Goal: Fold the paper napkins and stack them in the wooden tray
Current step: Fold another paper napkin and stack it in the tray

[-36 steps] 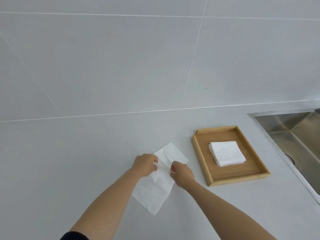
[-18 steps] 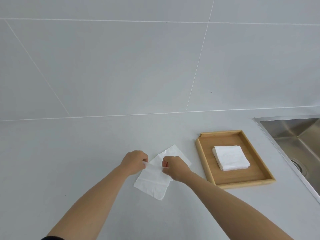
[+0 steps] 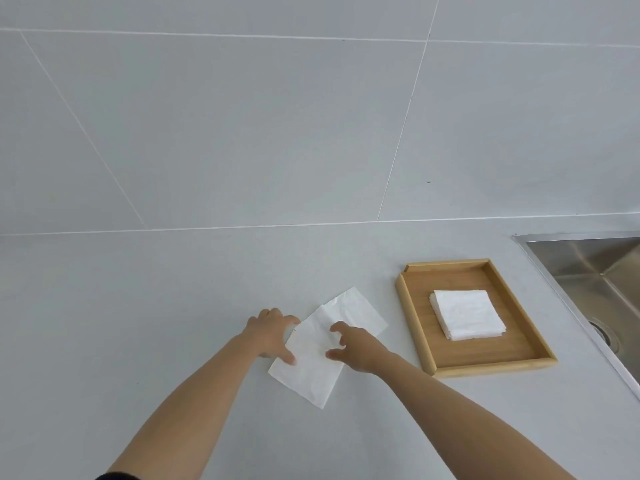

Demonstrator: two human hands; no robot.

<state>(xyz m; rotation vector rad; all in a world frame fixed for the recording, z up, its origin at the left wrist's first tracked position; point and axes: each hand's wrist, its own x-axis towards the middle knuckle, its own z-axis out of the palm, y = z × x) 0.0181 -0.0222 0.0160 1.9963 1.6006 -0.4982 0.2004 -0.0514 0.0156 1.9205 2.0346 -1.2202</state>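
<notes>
Lying flat on the grey countertop (image 3: 145,306) is the napkin (image 3: 313,368) that's being folded, with one layer doubled over so the top flap is sitting a bit crooked and a corner is poking out at the far right. The left hand (image 3: 272,336) is resting on the napkin's left edge, fingers spread, thumb pressing down near the lower left corner. The right hand (image 3: 356,348) is hovering at the right side with fingers apart and curled, fingertips looking like they're just touching the paper, not pinching anything. Neither hand is clamped on it.

Just beside, to the right, the wooden tray (image 3: 412,327) is holding a small stack of folded napkins (image 3: 467,318) sitting roughly in the middle. Further right a steel sink (image 3: 595,268) is peeking in.

What I'd be worrying about: those edges aren't lining up, so creasing now is probably going to lock in a lopsided fold. Thin paper like this is also likely sliding or wrinkling if one hand is pushing harder.

No brands, labels or writing showing anywhere.
</notes>
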